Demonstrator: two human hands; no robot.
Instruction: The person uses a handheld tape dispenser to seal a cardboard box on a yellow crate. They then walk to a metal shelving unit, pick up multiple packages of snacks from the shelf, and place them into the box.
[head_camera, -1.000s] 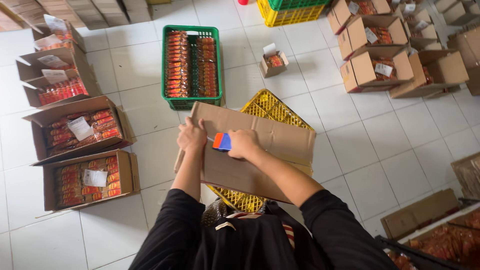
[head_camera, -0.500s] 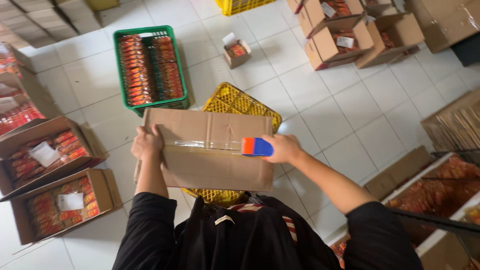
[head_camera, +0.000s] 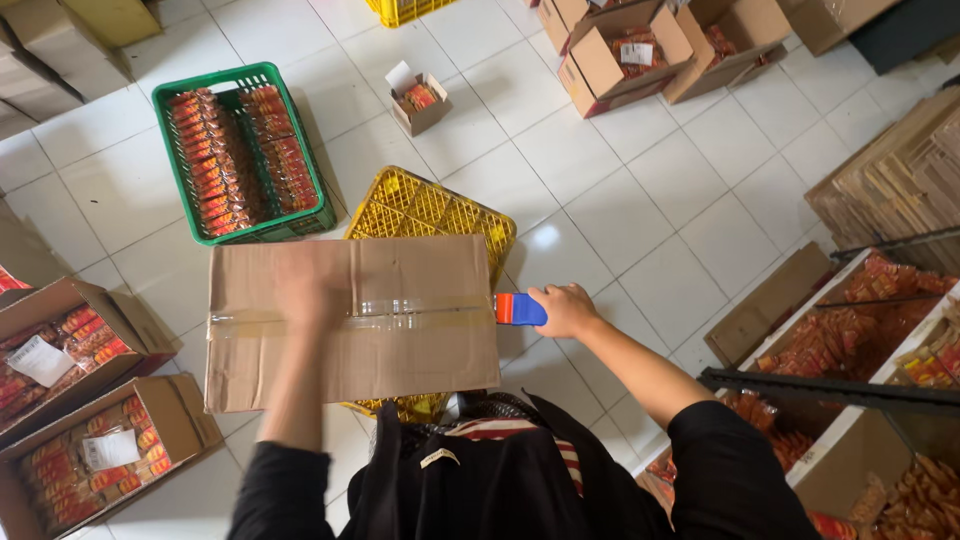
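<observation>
brown carton (head_camera: 400, 350), tape-sealed; left hand (head_camera: 305, 290) flat on it, right hand (head_camera: 565, 308) gripping tape dispenser (head_camera: 520, 309).

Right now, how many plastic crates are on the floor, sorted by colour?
Green crate: 1
Yellow crates: 2
Total: 3

A plain brown cardboard box (head_camera: 350, 320) crossed by clear glossy tape is seen mid-frame, a red-and-blue tape dispenser (head_camera: 520, 309) at its right edge, a yellow lattice crate (head_camera: 430, 212) beneath, a green crate (head_camera: 240, 150) upper left, white floor tiles (head_camera: 620, 190) throughout.
</observation>
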